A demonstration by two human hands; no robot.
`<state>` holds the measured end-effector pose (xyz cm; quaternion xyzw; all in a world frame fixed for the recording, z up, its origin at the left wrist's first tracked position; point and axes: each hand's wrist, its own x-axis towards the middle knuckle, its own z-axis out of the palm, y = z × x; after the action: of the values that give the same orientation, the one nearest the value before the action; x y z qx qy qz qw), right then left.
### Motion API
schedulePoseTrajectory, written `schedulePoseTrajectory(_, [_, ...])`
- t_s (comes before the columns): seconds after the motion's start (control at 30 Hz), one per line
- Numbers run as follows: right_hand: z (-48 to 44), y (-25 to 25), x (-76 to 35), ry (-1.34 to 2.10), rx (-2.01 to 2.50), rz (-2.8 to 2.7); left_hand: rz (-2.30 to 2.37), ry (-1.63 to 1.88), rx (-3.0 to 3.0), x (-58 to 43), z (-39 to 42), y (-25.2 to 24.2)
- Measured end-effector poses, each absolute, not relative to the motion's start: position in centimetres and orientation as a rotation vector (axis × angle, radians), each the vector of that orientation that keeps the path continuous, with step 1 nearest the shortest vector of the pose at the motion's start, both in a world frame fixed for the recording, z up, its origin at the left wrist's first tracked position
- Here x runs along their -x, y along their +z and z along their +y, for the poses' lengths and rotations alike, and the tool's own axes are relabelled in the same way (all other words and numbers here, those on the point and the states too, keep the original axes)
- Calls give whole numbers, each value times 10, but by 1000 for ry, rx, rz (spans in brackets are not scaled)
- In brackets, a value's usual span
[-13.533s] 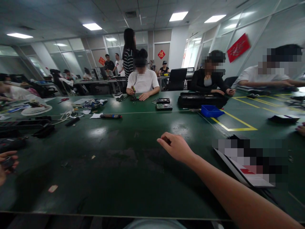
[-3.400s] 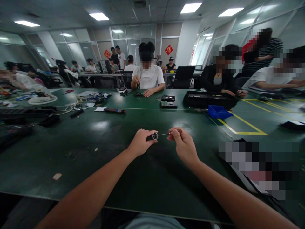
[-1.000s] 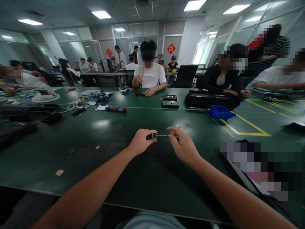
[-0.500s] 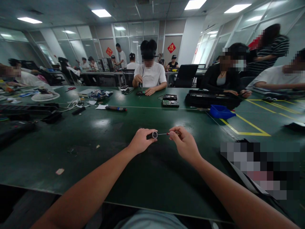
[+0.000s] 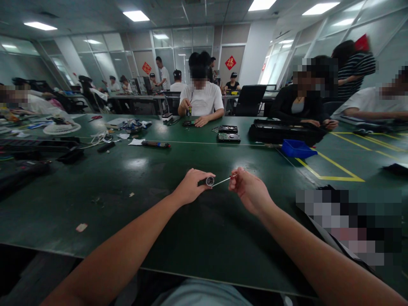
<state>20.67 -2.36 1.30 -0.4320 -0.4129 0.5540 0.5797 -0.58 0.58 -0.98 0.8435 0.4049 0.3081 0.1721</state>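
Office-like workshop (glass partitions (image 5: pixel 105 63) behind), electronics (image 5: pixel 228 137) on a worktable (image 5: pixel 197 238).

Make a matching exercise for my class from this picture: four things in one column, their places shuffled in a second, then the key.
Things
1. Blue tray
2. Round-ended part
3. White round grille
4. Thin-shafted tool

Places
A. Held in the person's right hand
B. Toward the left side of the green table
C. Beside the yellow lines, on the right of the picture
D. Held in the person's left hand

Right pairs: 1-C, 2-D, 3-B, 4-A
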Motion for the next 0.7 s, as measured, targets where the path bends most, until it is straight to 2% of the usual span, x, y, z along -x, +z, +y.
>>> schedulePoseTrajectory(0.1, [-21,15,-208,1405,984,-795,1195,865,-2393,5,7,-10])
schedulePoseTrajectory(0.33, [-20,4,-210,946,1069,-1169,1251,858,-2365,3,4,-8])
schedulePoseTrajectory(0.7, [-34,21,-211,562,1312,-1594,1267,850,-2366,4,2,-6])
